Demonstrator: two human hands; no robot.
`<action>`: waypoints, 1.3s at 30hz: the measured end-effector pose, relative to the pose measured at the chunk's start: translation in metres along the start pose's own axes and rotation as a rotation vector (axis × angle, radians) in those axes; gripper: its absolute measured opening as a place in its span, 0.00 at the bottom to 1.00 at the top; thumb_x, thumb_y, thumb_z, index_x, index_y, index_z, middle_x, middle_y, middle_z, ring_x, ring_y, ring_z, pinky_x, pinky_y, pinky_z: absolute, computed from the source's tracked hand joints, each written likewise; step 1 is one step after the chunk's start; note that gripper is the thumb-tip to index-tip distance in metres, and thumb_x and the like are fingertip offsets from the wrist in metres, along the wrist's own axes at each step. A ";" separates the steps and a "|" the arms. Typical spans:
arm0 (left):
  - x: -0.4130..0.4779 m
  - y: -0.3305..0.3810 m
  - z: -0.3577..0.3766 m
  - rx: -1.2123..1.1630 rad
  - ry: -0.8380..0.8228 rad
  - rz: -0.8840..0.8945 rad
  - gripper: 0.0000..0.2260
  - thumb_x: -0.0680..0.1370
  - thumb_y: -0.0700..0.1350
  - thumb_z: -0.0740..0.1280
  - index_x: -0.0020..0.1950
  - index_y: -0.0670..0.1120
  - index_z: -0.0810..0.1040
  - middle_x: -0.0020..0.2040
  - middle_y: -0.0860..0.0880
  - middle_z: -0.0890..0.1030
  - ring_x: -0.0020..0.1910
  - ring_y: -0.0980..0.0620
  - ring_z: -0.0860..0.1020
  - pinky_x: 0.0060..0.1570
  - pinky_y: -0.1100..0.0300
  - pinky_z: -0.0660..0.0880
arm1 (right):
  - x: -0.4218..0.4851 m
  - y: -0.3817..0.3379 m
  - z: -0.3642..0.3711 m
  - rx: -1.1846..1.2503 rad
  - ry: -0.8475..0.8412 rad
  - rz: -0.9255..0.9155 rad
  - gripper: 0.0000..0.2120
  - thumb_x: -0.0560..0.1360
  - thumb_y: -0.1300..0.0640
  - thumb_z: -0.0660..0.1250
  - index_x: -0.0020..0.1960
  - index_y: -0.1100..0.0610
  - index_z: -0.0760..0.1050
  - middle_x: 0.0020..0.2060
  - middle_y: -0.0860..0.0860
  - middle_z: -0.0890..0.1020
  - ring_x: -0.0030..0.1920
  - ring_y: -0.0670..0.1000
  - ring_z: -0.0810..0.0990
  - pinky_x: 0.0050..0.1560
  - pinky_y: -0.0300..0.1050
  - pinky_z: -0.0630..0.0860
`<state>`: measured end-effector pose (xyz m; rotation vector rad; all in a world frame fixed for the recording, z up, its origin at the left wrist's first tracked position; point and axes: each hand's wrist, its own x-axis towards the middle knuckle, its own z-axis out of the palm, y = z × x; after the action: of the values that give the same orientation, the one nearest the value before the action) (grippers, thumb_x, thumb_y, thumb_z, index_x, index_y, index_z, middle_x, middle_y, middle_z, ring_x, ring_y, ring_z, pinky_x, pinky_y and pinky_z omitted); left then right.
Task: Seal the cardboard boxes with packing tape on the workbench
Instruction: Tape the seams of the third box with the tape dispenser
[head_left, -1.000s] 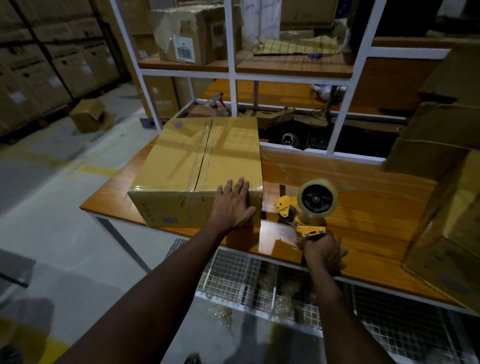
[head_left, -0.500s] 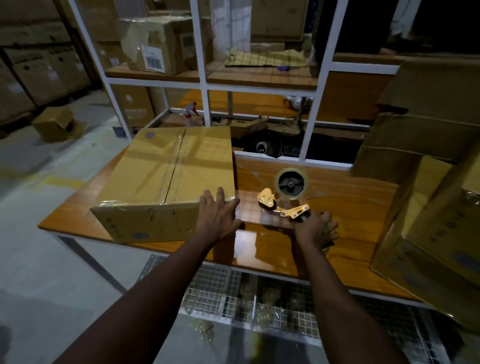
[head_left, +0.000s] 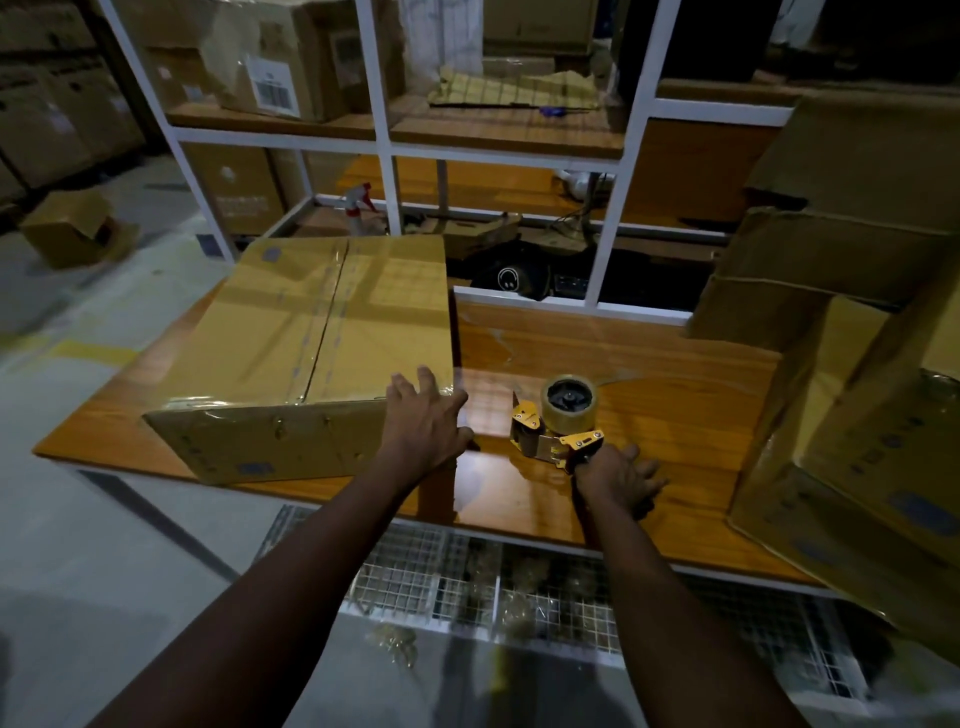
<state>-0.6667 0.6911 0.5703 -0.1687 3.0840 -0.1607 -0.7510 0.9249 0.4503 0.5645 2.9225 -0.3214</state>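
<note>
A large cardboard box (head_left: 311, 332) lies on the left half of the wooden workbench (head_left: 649, 374), clear tape running along its top seam. My left hand (head_left: 423, 421) rests with spread fingers on the box's near right corner. A yellow tape dispenser (head_left: 556, 426) with a roll of clear tape stands on the bench just right of the box. My right hand (head_left: 618, 478) holds its handle from the near side, and the handle itself is hidden under the hand.
More cardboard boxes (head_left: 852, 415) are stacked along the bench's right side. A white shelf frame (head_left: 613, 223) stands behind the bench with boxes and a spray bottle (head_left: 358, 205). A wire mesh shelf (head_left: 519, 587) sits below the bench edge.
My right hand has lowered the tape dispenser onto the bench beside the box. My left hand stayed at the box's near right corner.
</note>
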 end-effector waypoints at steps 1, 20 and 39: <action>0.001 0.001 0.000 -0.005 -0.002 0.004 0.28 0.79 0.63 0.58 0.75 0.51 0.63 0.78 0.32 0.52 0.73 0.23 0.55 0.71 0.36 0.57 | -0.002 0.000 -0.002 -0.003 0.000 0.000 0.22 0.71 0.40 0.71 0.60 0.49 0.77 0.72 0.55 0.66 0.73 0.68 0.57 0.74 0.68 0.49; -0.072 -0.237 0.020 -0.750 0.592 -0.379 0.23 0.72 0.57 0.59 0.63 0.51 0.80 0.61 0.46 0.80 0.56 0.43 0.79 0.58 0.44 0.74 | -0.186 -0.235 -0.057 0.569 0.232 -0.764 0.19 0.74 0.47 0.68 0.63 0.51 0.75 0.60 0.52 0.75 0.61 0.56 0.72 0.61 0.53 0.69; -0.110 -0.279 0.113 -1.205 0.529 -0.475 0.31 0.78 0.35 0.63 0.79 0.46 0.58 0.76 0.46 0.66 0.69 0.51 0.71 0.60 0.66 0.73 | -0.255 -0.379 -0.005 -0.167 -0.121 -1.016 0.25 0.84 0.42 0.47 0.79 0.44 0.50 0.81 0.51 0.48 0.79 0.61 0.46 0.74 0.69 0.44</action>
<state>-0.5216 0.4160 0.4920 -0.9935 2.9986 1.8862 -0.6615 0.4934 0.5702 -0.9599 2.8093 -0.1847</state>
